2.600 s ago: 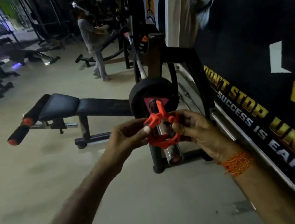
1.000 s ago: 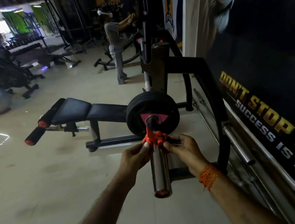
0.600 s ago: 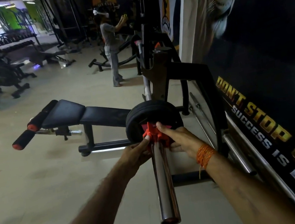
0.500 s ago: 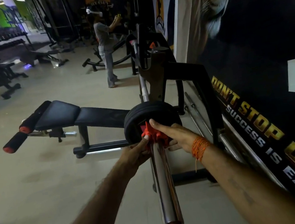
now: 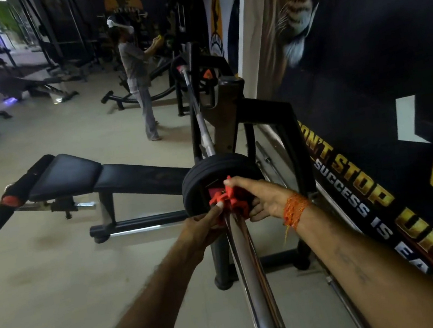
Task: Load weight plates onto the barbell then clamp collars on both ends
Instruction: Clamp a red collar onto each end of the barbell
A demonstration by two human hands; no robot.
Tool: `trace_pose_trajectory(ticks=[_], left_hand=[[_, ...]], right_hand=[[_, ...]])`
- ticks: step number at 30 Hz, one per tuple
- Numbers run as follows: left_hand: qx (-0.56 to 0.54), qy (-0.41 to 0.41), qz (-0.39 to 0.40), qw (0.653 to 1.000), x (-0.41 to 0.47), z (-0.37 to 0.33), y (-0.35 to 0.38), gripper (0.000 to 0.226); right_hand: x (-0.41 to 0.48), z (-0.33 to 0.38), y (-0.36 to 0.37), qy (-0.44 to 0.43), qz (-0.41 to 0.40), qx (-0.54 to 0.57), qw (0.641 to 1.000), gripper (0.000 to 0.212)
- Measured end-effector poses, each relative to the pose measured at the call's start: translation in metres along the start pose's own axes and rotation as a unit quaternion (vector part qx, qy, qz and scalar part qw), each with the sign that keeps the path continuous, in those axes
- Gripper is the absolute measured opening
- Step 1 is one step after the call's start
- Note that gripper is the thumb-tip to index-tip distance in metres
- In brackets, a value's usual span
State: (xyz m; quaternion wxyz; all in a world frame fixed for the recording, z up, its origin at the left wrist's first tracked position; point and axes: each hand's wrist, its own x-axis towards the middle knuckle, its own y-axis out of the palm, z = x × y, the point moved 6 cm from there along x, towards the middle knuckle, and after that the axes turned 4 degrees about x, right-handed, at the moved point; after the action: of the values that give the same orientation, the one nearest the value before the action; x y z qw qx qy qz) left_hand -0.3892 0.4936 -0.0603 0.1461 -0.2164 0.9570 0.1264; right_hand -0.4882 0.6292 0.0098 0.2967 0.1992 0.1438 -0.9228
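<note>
Gripping the red collar (image 5: 226, 202) against the black plate (image 5: 198, 183), both hands (image 5: 259, 199) closed around it.

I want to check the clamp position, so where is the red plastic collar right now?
In the head view, centre frame, the red plastic collar sits on the chrome barbell sleeve against the black weight plate, between the left hand and right hand.

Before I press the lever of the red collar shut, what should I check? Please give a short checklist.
1. Red collar is around the barbell sleeve: ok.
2. Collar sits against the black plate: looks ok, no gap visible.
3. Left hand steadies the collar: ok.
4. Right hand is on the collar: ok.
5. Lever fully closed: cannot tell.
6. Far end has plate and collar: cannot tell.
</note>
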Motion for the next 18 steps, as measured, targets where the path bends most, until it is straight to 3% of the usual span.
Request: trace_pose_trajectory(ticks=[2,8,15,18], left_hand=[[-0.002,0.002,0.001,1.0,-0.001,0.0,0.002,0.031],[-0.003,-0.011,0.011,1.0,0.0,-0.002,0.002,0.039],[0.004,-0.019,0.012,1.0,0.0,-0.003,0.002,0.036],[-0.002,-0.024,0.02,1.0,0.002,-0.002,0.002,0.044]], right_hand=[[0.005,-0.01,-0.011,0.008,-0.004,0.042,0.999,0.09],[0.012,-0.03,-0.016,0.04,0.031,0.142,0.989,0.087],[0.02,-0.045,-0.017,0.052,0.003,0.212,0.976,0.088],[0.024,-0.052,-0.017,0.051,0.006,0.256,0.965,0.076]])
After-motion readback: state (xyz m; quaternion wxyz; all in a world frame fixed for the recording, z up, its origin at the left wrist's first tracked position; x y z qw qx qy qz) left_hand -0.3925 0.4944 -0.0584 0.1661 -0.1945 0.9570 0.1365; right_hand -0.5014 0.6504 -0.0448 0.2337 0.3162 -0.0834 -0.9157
